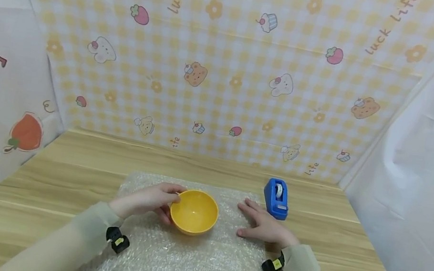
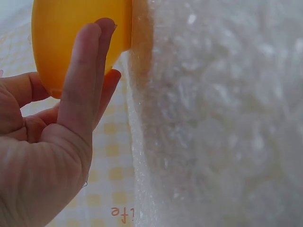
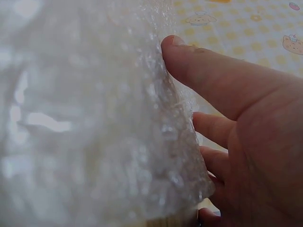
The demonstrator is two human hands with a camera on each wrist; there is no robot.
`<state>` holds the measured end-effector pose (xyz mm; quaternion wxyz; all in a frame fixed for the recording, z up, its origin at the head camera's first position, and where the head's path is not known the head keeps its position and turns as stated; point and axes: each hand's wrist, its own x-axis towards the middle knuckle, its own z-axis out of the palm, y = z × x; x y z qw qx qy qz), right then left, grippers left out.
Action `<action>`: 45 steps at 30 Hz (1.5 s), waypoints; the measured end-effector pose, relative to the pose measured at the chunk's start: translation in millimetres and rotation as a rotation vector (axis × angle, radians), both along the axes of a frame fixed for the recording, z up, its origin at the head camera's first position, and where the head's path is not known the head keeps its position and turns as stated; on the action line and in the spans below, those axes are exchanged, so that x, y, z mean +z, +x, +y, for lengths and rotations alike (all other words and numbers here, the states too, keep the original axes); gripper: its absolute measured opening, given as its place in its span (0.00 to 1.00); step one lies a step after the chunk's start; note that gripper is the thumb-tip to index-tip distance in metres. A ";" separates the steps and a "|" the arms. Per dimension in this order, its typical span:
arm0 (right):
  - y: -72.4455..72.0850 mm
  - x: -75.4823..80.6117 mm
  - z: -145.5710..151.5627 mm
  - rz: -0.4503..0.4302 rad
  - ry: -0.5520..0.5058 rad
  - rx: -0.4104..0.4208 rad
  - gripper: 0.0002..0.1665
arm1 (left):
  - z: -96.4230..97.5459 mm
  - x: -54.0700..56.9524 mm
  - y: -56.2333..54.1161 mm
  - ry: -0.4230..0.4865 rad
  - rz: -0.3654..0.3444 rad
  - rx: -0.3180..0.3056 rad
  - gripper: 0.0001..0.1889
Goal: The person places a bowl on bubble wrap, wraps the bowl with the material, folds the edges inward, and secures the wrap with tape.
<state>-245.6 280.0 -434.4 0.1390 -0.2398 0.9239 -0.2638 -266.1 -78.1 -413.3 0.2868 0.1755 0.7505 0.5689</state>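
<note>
A yellow bowl (image 1: 194,213) sits upright on a sheet of bubble wrap (image 1: 194,267), a little behind its middle. My left hand (image 1: 155,199) grips the bowl's left side, thumb at the rim and fingers along the outer wall. In the left wrist view the fingers (image 2: 78,80) lie against the outside of the yellow bowl (image 2: 52,42). To the right, my right hand (image 1: 264,225) rests on the bubble wrap with fingers spread, holding nothing. The right wrist view has its thumb and fingertips touching the bubble wrap (image 3: 94,118).
A blue tape dispenser (image 1: 276,199) with a roll in it stands just beyond the right hand, at the wrap's right edge. The wooden table (image 1: 76,169) ends at a checked yellow cloth backdrop (image 1: 230,60). White cloths (image 1: 426,158) hang at both sides.
</note>
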 end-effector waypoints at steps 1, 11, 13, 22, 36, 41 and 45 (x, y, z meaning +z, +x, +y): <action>0.0 -0.2 0.1 -0.001 0.001 -0.002 0.48 | 0.0 -0.7 -0.1 0.002 0.000 -0.005 0.24; 1.6 -1.2 1.1 -0.003 -0.019 -0.009 0.48 | 1.4 -3.6 -2.2 0.005 -0.013 -0.025 0.23; 1.7 -1.3 1.7 -0.002 -0.022 -0.014 0.48 | 1.5 -4.1 -3.2 0.012 -0.021 -0.029 0.23; 0.6 -2.9 3.5 -0.005 -0.013 -0.033 0.48 | 2.7 -5.8 -5.6 0.010 -0.045 -0.043 0.24; 2.4 3.7 2.8 -0.017 0.032 -0.057 0.49 | -33.2 19.7 -0.9 -0.200 0.451 -0.156 0.23; 5.6 7.3 1.8 -0.025 0.033 -0.061 0.49 | -37.0 21.6 2.0 -0.319 0.581 -0.242 0.24; 4.4 5.1 0.4 -0.022 0.026 -0.056 0.48 | -38.4 18.3 7.3 -0.482 0.581 -0.289 0.34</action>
